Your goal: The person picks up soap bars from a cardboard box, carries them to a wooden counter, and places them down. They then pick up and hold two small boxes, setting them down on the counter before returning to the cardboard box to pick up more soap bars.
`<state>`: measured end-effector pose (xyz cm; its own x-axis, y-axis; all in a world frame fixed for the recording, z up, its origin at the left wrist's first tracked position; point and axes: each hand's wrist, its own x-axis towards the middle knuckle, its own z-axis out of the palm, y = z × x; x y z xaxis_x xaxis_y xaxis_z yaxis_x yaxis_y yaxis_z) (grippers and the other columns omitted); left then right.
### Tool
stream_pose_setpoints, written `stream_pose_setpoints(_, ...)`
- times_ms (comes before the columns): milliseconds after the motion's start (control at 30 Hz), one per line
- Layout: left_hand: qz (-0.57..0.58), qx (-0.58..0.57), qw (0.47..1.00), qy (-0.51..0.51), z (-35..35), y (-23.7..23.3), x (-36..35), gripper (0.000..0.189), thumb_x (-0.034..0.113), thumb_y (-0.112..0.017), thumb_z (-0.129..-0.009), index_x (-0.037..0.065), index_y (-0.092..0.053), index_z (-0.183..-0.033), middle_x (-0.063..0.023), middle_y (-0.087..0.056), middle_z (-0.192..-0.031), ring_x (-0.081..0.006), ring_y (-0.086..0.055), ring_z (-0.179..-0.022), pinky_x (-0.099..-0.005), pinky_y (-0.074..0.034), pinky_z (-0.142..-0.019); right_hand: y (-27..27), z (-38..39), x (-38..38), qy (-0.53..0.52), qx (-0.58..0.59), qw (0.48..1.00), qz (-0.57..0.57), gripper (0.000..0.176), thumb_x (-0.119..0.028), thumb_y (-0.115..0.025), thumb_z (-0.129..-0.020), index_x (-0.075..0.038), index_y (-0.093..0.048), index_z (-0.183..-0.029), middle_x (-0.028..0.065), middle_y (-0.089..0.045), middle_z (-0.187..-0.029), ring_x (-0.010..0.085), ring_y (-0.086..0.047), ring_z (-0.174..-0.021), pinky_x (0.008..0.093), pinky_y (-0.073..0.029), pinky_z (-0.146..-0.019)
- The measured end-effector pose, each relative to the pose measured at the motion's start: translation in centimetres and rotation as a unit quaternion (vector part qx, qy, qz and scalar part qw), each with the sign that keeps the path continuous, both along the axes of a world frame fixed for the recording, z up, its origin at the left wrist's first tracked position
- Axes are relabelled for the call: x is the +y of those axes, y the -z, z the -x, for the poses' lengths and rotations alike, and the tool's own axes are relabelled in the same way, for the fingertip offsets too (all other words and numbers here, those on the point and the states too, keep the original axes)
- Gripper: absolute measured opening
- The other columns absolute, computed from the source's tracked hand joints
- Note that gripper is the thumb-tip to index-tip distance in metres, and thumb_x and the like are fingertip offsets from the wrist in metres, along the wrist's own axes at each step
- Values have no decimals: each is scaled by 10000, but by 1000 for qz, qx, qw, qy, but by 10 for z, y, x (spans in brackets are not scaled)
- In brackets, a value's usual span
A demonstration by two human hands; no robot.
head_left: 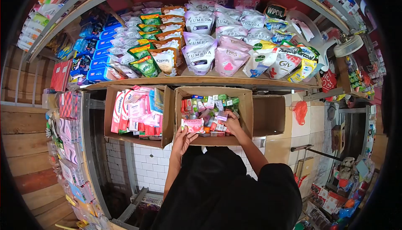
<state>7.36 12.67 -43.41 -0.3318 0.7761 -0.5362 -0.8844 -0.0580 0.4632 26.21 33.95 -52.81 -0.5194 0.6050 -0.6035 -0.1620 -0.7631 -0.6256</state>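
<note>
A pink soap packet (193, 125) is held in my left hand (183, 140), at the front left edge of the middle cardboard box (248, 98). My right hand (233, 125) reaches into the right side of that box, its fingers closed around a small pale purple packet (222, 116). Under and around my fingers lie many small soap packets in green, red, orange and white. Directly to the left stands another cardboard box (168, 117) with Pepsodent cartons (118, 112) and pink packets (141, 106) inside.
Behind the boxes runs a wooden shelf edge (201, 80) with rows of pouches, including Yumeda (199, 54) and Sunlight (144, 65). A third cardboard box (269, 115) adjoins on the right. Stacked goods (69, 129) line the left side, and a metal rod (318, 152) sticks out at right.
</note>
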Motion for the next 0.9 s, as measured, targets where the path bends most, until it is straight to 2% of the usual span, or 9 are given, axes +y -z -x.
stream_pose_setpoints(33, -2, -4, 1000, 0, 0, -1, 0, 311, 223, -540, -997, 133, -496, -1292, -98, -638, -1141, -260, -670, -991, -469, -547, -899, -6, -1, 3, -35, 19, 999, 10, 467, 212, -362, -749, -78, -571, -1050, 129, -601, -1148, 233, -624, -936, 324, -544, -759)
stream_pose_setpoints(167, -12, -19, 1000, 3, 2, -4, 0, 270, 238, -545, -997, 135, -516, -1244, -92, -650, -1119, -250, -667, -1003, -458, -543, -903, -19, -1, 1, -78, 144, 985, 51, 388, 179, -408, -718, -86, -549, -963, 102, -612, -1072, 245, -606, -997, 391, -486, -899)
stream_pose_setpoints(267, -18, -28, 999, 3, 3, -3, -1, 246, 245, -552, -994, 139, -533, -1216, -87, -658, -1107, -246, -664, -1017, -450, -541, -901, -30, 1, -1, -109, 193, 972, 75, 355, 154, -426, -719, -77, -549, -959, 80, -602, -992, 231, -602, -980, 375, -491, -886)
stream_pose_setpoints(400, -25, -34, 999, 15, 6, -7, -3, 225, 242, -559, -990, 146, -544, -1194, -88, -659, -1094, -246, -669, -998, -450, -542, -901, -99, 11, -14, -134, 169, 970, 112, 352, 108, -467, -737, -70, -551, -1029, 76, -584, -957, 208, -608, -933, 420, -507, -892)
stream_pose_setpoints(433, -26, -33, 999, 19, 7, -8, -3, 223, 240, -559, -990, 146, -544, -1192, -89, -658, -1094, -246, -671, -991, -449, -543, -900, -99, 11, -18, -138, 188, 968, 96, 305, 80, -492, -809, -67, -539, -1072, 78, -585, -957, 204, -610, -952, 448, -522, -881)
stream_pose_setpoints(533, -32, -36, 998, 29, 6, -4, -7, 218, 234, -558, -991, 145, -543, -1189, -92, -655, -1092, -247, -676, -968, -450, -546, -898, -108, 12, -33, -160, 115, 980, 31, 224, 20, -543, -872, -70, -542, -1078, 64, -574, -1010, 176, -609, -978, 370, -534, -841)
stream_pose_setpoints(667, -41, -34, 997, 51, 9, -4, -16, 236, 225, -553, -993, 143, -526, -1213, -94, -654, -1094, -254, -679, -957, -454, -551, -889, -125, 14, -61, -159, 58, 982, -83, 424, 97, -516, -883, -125, -505, -1245, 68, -538, -1147, 182, -592, -1062, 354, -547, -886)
stream_pose_setpoints(700, -41, -29, 997, 58, 9, -7, -19, 246, 222, -551, -994, 143, -519, -1225, -95, -654, -1095, -257, -679, -959, -454, -552, -886, -126, 12, -67, -165, 33, 982, -82, 609, 110, -533, -860, -180, -430, -1385, 79, -532, -1205, 180, -588, -1070, 357, -538, -884)
stream_pose_setpoints(900, -48, -14, 996, 71, 10, -20, -51, 344, 220, -502, -1015, 148, -442, -1347, -96, -642, -1149, -272, -668, -1009, -451, -549, -891, -123, 10, -107, -186, -30, 959, -214, 778, 79, -622, -813, -162, -315, -1485, 89, -570, -1211, 179, -583, -1086, 337, -517, -889)
